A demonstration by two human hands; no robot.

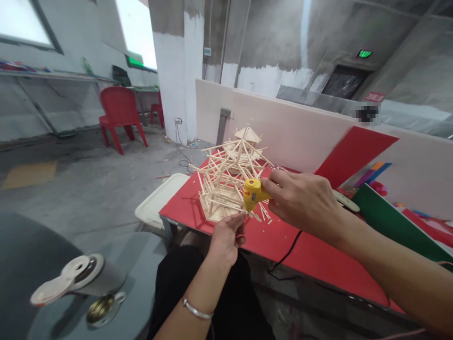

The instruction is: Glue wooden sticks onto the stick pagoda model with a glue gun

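Observation:
My right hand [300, 198] is closed around a yellow glue gun [252, 193], its nozzle pointing down close to my left fingertips. My left hand [228, 238] is pinched just below the nozzle, palm side partly up; whatever thin piece lies between its fingertips is too small to make out. Just beyond both hands stands a tower-like model of thin wooden sticks [221, 189], with a many-sided base and an open frame. A smaller roofed stick model [247, 137] rises behind it. Loose sticks [264, 210] lie to the right of the base, partly behind the glue gun.
The models stand on a red table [283, 245]; a black cord [292, 248] hangs over its front edge. A green board [399, 226] leans at right. At lower left, a cup [102, 276] with its lid open sits on a grey surface. A red chair [120, 111] stands behind.

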